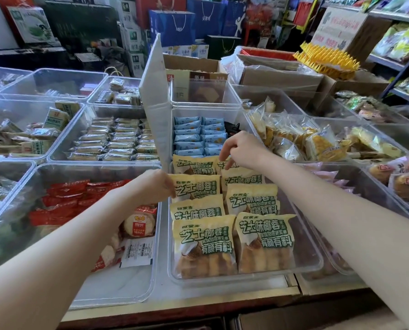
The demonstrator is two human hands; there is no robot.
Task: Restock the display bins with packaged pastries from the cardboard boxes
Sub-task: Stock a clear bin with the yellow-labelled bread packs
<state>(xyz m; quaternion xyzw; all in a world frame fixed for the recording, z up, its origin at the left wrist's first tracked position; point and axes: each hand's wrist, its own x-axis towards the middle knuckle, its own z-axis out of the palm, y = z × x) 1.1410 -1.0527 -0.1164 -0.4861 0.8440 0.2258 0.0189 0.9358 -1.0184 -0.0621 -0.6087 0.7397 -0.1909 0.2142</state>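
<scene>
A clear display bin [314, 260] in front of me holds two rows of yellow pastry packs [204, 244] with green lettering, standing overlapped. My left hand [154, 185] grips the left edge of a pack in the left row [196, 186]. My right hand [240, 147] reaches to the far end of the right row and pinches the top of the rearmost pack [222, 164]. Open cardboard boxes [279, 76] stand at the back of the table.
Clear bins surround the middle one: red-wrapped pastries [65, 198] to the left, blue packets [198, 134] behind, yellow buns [317, 144] to the right. A white divider panel [154, 98] stands upright. Shelves [403, 55] rise at the right. The table edge [198, 303] is near me.
</scene>
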